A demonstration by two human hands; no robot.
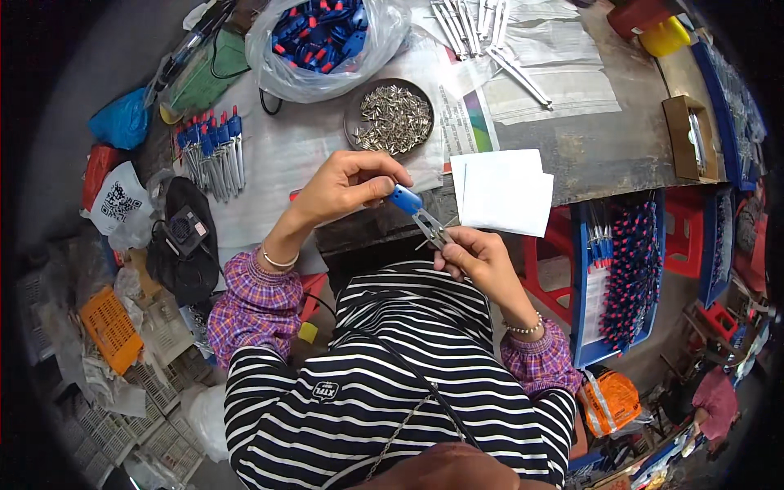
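Surface point(588, 155) first, since it's the biggest thing here: a worn grey top covered in paper sheets, with a clear bag of blue and red plastic parts point(322, 37) up at 12 o'clock and a round dish of small metal pieces point(394, 120) just below it. Off at 9 o'clock from the dish there's a bundle of finished blue-handled tools point(214, 155), and loose metal blades point(482, 33) lie at about 1 o'clock.

Now the bit that matters. The small tool with the blue handle point(418, 214) sits right between both hands, above the near edge of the surface. Its long axis runs diagonally, blue handle end pointing to roughly 10 o'clock and metal end down to 4 o'clock.

Left hand point(347, 188) is closed around the blue handle end, thumb and fingers pinching it. Right hand point(478, 257) pinches the metal end point(433, 233), fingers curled in narrow. So each hand owns one end; left is at 10 o'clock from the tool's middle, right at 4 o'clock, both equally close, both touching.
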